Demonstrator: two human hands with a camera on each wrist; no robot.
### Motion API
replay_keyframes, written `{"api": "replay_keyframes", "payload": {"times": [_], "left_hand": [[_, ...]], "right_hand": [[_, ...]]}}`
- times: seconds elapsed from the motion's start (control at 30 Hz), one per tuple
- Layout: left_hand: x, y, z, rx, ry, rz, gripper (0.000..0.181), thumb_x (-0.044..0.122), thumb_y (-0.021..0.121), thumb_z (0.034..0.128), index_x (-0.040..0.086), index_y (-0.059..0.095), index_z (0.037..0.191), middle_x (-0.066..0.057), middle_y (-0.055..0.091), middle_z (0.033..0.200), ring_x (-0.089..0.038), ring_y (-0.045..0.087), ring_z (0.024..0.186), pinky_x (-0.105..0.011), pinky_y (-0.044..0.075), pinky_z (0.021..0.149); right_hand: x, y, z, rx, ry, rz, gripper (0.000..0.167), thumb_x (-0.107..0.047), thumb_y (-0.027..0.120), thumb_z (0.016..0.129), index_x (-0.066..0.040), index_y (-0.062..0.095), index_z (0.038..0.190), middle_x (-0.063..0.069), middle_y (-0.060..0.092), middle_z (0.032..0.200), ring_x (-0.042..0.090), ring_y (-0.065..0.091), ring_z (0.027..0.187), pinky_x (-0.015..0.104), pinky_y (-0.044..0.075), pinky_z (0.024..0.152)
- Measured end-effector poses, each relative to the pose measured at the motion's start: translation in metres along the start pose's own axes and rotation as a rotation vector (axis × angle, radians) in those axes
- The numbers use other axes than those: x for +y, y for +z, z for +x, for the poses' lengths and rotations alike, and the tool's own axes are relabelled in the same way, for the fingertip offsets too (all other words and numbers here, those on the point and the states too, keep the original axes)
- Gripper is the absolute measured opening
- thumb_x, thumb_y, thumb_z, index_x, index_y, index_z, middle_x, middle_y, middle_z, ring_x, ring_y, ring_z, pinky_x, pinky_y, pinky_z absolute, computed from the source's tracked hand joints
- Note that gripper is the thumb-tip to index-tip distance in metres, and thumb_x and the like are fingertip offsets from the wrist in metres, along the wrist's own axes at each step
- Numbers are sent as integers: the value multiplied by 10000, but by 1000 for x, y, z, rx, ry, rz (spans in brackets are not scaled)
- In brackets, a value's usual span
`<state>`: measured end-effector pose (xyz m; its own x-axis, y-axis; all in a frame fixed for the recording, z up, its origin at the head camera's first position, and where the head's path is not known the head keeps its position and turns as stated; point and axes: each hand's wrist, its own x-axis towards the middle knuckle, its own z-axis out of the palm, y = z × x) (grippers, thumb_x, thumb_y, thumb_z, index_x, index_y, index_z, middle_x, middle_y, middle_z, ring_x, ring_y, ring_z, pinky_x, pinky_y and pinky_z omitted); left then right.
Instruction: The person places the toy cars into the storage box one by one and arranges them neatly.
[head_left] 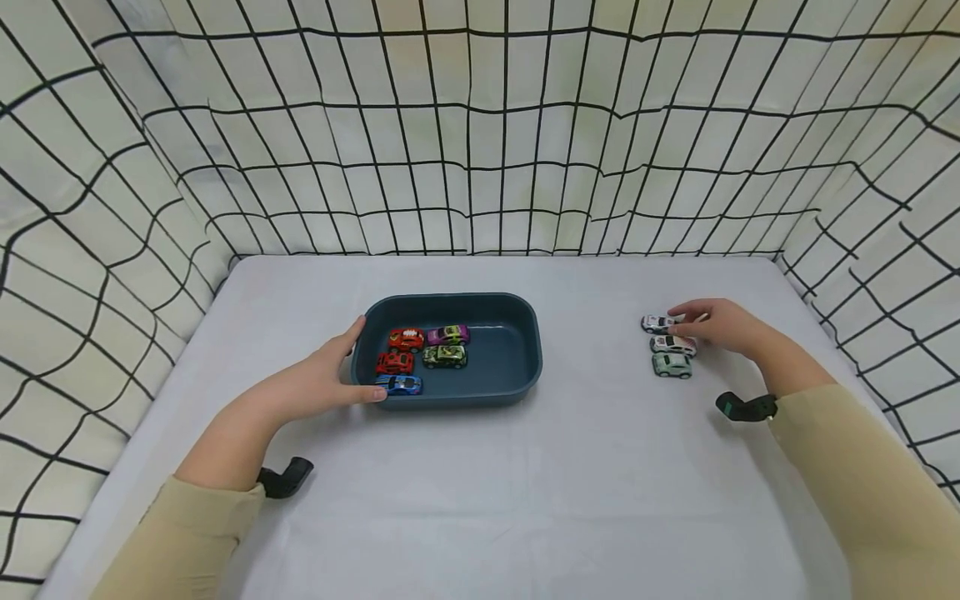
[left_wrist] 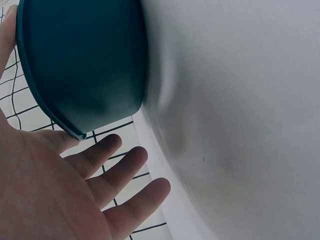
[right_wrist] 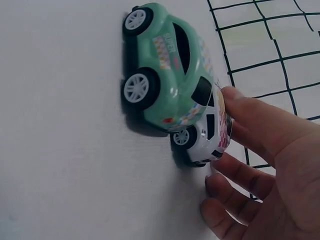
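- Held the left hand [head_left: 318, 377] spread wide at the left end of a blue-green tray [head_left: 501, 360], thumb stretched along the front rim, index finger reaching to the rim's rear left corner
- Fanned the other three left fingers out nearly straight, below the rim and outside the wall in the left wrist view
- Placed the thumb tip right by the blue car [head_left: 401, 384] inside the tray; could not tell whether touching it
- Bent the right hand [head_left: 712, 325] partway closed at the far white car [head_left: 654, 323], with thumb and index finger pinching its right end
- Curled the remaining right fingers loosely, with gaps between, near the middle white car [head_left: 663, 343] in the right wrist view
- Had the far white car on the desk [head_left: 525, 500], well to the right of the tray, at the back of a short row ahead of the middle white car and the pale green car [head_left: 671, 366]
- Grouped two red cars [head_left: 406, 338], a purple car [head_left: 447, 335] and a camouflage car [head_left: 445, 357] with the blue car in the tray's left half
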<state>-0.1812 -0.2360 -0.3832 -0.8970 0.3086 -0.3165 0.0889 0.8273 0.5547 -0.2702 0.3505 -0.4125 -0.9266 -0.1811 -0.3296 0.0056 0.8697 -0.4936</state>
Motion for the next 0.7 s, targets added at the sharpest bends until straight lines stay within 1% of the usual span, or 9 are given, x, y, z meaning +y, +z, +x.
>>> {"api": "replay_keyframes", "payload": {"times": [0.2,0.47,0.6,0.7], "left_hand": [[2,1,0,-2,-9,9,1240,572,745,818,114,-115,1585,-267,68,1623,-485,95,1468,-694,184,1108],[1,0,1,-3,-15,1,1239,574,748,814,114,-104,1588,-257,66,1627,-477,84,1474,-692,174,1113],[2,0,1,-1,-20,10,1238,579,744,815,116,-104,1588,-262,67,1625,-481,86,1471,-693,176,1112],[2,-1,0,-1,-21,15,1237,586,739,815,118,-105,1589,-264,68,1624,-483,88,1470,-693,177,1111]], "right_hand": [[3,1,2,-5,2,-1,554,-423,657,948,-86,572,1380,149,581,1181,275,526,950,367,462,769],[5,1,2,-8,-4,-4,494,-321,652,965,-62,570,1378,169,579,1186,281,535,943,342,474,743],[5,1,3,8,-6,-10,489,-306,659,962,-47,576,1368,182,580,1208,295,547,974,358,480,760],[4,0,2,10,-10,-10,499,-297,662,960,-24,569,1367,204,571,1238,328,553,1031,409,491,803]]}}
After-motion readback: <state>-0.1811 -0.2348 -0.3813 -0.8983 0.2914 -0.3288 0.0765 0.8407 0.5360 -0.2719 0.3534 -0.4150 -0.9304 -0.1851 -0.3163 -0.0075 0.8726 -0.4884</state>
